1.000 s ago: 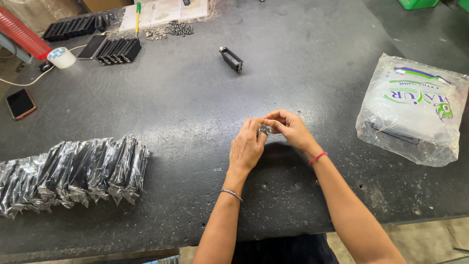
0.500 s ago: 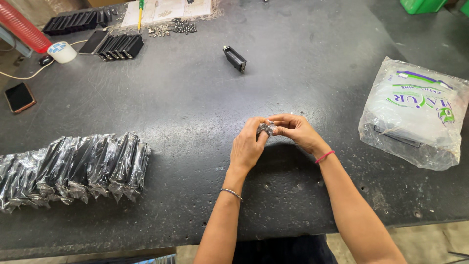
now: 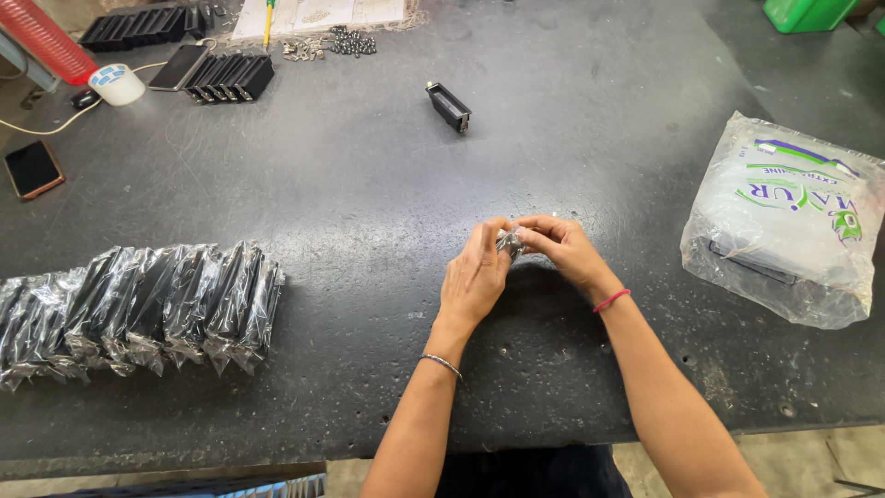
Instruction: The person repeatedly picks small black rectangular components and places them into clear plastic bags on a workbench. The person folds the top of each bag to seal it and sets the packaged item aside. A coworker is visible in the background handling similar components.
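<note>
Small shiny packet [image 3: 510, 243], clear crinkled wrap around something dark, held just above the worktop [image 3: 369, 184] near its front-centre, pinched between both hands. Left hand [image 3: 475, 275] curled, fingertips closed on the packet's left side; thin metal bangle [image 3: 442, 365] on that wrist. Right hand [image 3: 560, 249] closed on the right side from above, fingers bent over it; red thread band [image 3: 611, 300] on that wrist. What's inside the packet is too small to tell. Right of the hands, well apart: a large clear plastic bag [image 3: 784, 221] with green and purple print, a dark flat part showing through its lower edge. Left, near the front edge: row of black parts in clear sleeves [image 3: 138, 304], lying side by side, touching. Further back, centre: a single black rectangular part [image 3: 449, 106], unwrapped, lying alone. Far back left: group of black parts [image 3: 226, 77], a second row behind it [image 3: 138, 26], scatter of small metal screws [image 3: 332, 43], roll of white tape [image 3: 116, 83], phone [image 3: 33, 170] flat near the left edge, red ribbed hose [image 3: 41, 37].
</note>
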`<state>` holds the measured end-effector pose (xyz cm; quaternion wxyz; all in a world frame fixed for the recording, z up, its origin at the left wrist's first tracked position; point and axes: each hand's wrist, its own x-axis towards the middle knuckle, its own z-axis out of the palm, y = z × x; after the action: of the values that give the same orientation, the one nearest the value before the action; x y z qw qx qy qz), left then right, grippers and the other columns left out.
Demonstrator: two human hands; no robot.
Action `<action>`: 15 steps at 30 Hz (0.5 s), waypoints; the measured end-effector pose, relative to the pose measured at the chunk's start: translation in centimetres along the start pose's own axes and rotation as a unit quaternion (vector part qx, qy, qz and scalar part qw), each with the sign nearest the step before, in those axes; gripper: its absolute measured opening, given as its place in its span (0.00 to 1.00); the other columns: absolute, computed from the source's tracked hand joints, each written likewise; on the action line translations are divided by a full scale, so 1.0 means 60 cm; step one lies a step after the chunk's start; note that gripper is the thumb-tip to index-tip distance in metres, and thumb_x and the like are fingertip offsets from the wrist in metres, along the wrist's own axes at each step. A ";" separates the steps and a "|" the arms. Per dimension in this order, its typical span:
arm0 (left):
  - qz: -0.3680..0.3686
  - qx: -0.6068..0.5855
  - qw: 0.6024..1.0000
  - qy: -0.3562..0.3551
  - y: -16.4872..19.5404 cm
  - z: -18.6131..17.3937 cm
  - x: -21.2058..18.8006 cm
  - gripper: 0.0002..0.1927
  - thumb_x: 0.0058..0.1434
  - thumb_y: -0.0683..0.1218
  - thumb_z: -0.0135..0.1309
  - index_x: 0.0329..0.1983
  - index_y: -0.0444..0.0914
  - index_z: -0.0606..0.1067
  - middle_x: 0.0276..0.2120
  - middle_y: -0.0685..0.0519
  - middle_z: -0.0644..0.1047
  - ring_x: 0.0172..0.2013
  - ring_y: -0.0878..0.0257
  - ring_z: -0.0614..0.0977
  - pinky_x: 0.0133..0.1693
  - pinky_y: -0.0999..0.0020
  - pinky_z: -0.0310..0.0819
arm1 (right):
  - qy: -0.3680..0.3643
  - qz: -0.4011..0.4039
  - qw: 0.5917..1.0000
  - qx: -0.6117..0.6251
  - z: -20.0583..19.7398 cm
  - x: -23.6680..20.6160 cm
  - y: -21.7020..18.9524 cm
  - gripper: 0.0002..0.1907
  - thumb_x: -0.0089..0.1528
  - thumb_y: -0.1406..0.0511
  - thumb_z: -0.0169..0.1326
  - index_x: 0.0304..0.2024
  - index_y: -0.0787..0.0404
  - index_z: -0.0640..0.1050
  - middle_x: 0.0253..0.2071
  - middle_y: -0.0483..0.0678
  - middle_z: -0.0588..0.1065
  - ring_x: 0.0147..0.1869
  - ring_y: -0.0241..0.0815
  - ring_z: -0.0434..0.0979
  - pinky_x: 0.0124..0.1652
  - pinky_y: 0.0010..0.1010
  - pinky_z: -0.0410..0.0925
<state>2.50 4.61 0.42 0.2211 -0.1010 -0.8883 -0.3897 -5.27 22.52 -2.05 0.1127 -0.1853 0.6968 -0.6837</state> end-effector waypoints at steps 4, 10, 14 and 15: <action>0.034 0.009 0.999 -0.003 0.000 0.004 -0.004 0.21 0.66 0.42 0.50 0.61 0.50 0.64 0.46 0.48 0.75 0.40 0.44 0.81 0.36 0.48 0.76 | 0.006 -0.044 0.998 -0.042 -0.006 0.006 0.018 0.14 0.66 0.66 0.56 0.52 0.65 0.81 0.44 0.46 0.81 0.47 0.33 0.79 0.50 0.27 0.73; 0.021 0.022 0.999 -0.021 0.012 0.005 0.001 0.19 0.66 0.43 0.50 0.59 0.51 0.68 0.44 0.50 0.75 0.40 0.46 0.82 0.34 0.50 0.76 | 0.016 -0.069 0.997 -0.018 -0.006 0.011 0.028 0.08 0.67 0.67 0.55 0.48 0.63 0.76 0.42 0.43 0.80 0.44 0.30 0.79 0.45 0.25 0.73; -0.004 0.027 1.000 -0.013 0.022 0.006 0.006 0.16 0.65 0.44 0.51 0.56 0.48 0.70 0.44 0.50 0.76 0.40 0.47 0.82 0.37 0.50 0.75 | 0.018 -0.064 0.998 0.015 -0.005 0.008 0.020 0.07 0.67 0.66 0.57 0.45 0.62 0.75 0.38 0.44 0.79 0.42 0.30 0.77 0.42 0.25 0.71; 0.000 0.023 1.000 -0.005 0.024 0.006 0.007 0.16 0.65 0.45 0.51 0.56 0.48 0.70 0.44 0.49 0.76 0.41 0.47 0.82 0.38 0.50 0.75 | 0.012 -0.058 0.998 0.027 -0.007 0.006 0.018 0.07 0.67 0.66 0.57 0.45 0.61 0.75 0.38 0.44 0.79 0.41 0.30 0.77 0.41 0.25 0.71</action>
<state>2.55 5.85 1.33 0.2193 -0.0977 -0.8982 -0.3683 -5.87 22.73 -3.05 0.0695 -0.2134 0.6675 -0.7099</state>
